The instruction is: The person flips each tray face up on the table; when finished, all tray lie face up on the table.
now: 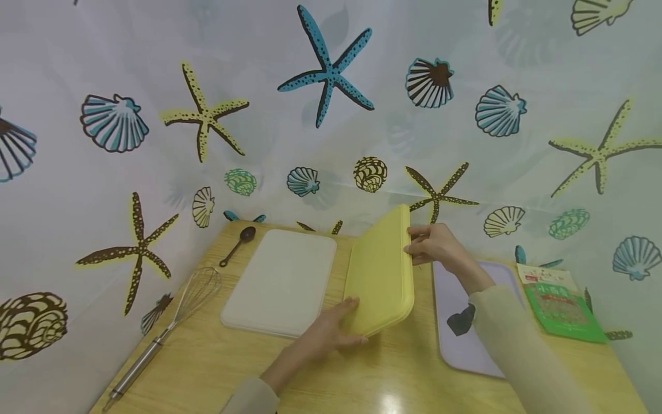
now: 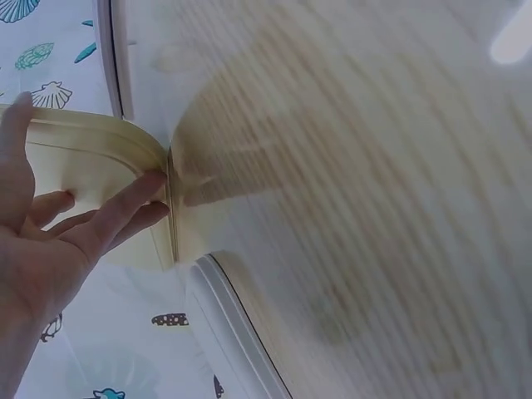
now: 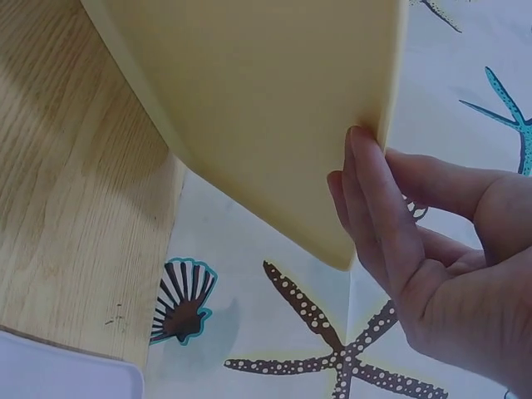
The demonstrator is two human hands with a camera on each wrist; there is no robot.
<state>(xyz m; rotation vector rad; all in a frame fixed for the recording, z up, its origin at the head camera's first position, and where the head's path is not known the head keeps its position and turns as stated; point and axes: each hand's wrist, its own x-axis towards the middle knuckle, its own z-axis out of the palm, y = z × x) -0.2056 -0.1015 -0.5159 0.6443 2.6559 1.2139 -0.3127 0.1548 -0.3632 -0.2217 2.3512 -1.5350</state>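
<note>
A yellow tray (image 1: 380, 270) stands tilted up on its long left edge in the middle of the table. My right hand (image 1: 438, 246) pinches its raised right edge; in the right wrist view the thumb and fingers (image 3: 378, 199) lie on opposite sides of the rim. My left hand (image 1: 328, 330) touches the tray's near left corner. Seen from the left wrist, its fingers (image 2: 125, 212) are spread and fairly straight against the tray. A white tray (image 1: 281, 282) lies flat to the left, and a lavender tray (image 1: 465, 351) to the right, partly hidden by my right arm.
A whisk (image 1: 170, 328) and a dark spoon (image 1: 238, 246) lie along the left side of the wooden table (image 1: 383, 379). At the far right is a green food packet (image 1: 564, 310). A curtain printed with shells and starfish (image 1: 331, 144) hangs around the back and sides.
</note>
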